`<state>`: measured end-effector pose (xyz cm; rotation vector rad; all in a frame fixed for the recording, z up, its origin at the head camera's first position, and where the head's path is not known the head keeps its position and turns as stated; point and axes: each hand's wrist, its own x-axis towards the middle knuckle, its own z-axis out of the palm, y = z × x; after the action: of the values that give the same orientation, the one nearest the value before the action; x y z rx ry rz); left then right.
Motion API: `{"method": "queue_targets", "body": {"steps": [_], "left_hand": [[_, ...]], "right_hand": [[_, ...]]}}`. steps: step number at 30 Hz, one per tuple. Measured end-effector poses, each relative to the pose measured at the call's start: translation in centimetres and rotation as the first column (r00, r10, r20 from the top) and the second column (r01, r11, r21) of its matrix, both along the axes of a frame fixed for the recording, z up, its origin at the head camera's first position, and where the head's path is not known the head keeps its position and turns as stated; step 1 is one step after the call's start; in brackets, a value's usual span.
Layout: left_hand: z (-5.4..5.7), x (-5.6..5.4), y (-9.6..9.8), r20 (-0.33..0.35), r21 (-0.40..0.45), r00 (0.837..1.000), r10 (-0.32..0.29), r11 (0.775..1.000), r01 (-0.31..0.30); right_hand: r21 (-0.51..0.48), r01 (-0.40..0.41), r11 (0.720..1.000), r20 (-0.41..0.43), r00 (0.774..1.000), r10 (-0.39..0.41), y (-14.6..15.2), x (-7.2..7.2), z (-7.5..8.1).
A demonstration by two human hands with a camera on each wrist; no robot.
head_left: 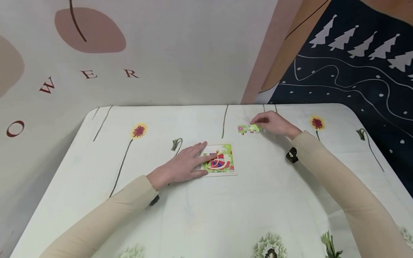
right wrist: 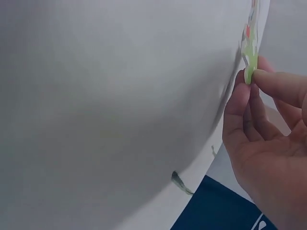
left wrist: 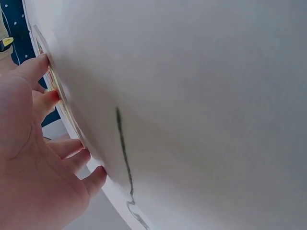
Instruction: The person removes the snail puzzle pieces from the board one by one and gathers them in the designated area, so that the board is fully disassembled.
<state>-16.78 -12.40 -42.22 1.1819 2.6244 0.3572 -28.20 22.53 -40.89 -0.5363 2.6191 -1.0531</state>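
Note:
A small square jigsaw puzzle (head_left: 228,157) with a green, red and blue picture lies in its pale tray (head_left: 222,174) near the middle of the table. My left hand (head_left: 185,163) rests spread over the tray's left side, its index finger reaching across the picture and hiding part of it. Farther back and to the right, my right hand (head_left: 272,123) pinches a green puzzle piece (right wrist: 250,60) between thumb and fingers, close over the table. Just left of those fingertips, another puzzle piece (head_left: 241,129) with a pink spot lies on the cloth.
A white cloth (head_left: 200,215) printed with flowers and stems covers the table. Behind the table's far edge hangs a pale fabric (head_left: 193,71) with letters, and a dark blue fabric (head_left: 348,82) with white trees is at the right. Both wrists wear dark straps.

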Motion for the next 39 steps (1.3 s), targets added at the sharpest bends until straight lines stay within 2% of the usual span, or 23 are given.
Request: {"method": "queue_targets", "body": {"steps": [19,26,30,39], "left_hand": [[0.14,0.04,0.03,0.013,-0.004,1.0,0.007,1.0,-0.006],[0.08,0.07,0.06,0.02,-0.01,1.0,0.008,1.0,-0.008],[0.11,0.1,0.09,0.024,-0.02,1.0,0.012,1.0,-0.012],[0.2,0.1,0.12,0.01,-0.02,1.0,0.01,1.0,-0.01]], "right_hand": [[-0.006,-0.028,1.0,-0.002,1.0,0.028,0.28,-0.49,-0.59],[-0.033,-0.076,0.997,0.067,0.995,0.078,0.83,-0.44,-0.73],[-0.049,-0.087,0.995,0.043,0.995,0.089,0.72,-0.25,-0.87],[-0.02,-0.08,0.997,0.015,0.997,0.08,0.48,0.03,-0.77]]}}
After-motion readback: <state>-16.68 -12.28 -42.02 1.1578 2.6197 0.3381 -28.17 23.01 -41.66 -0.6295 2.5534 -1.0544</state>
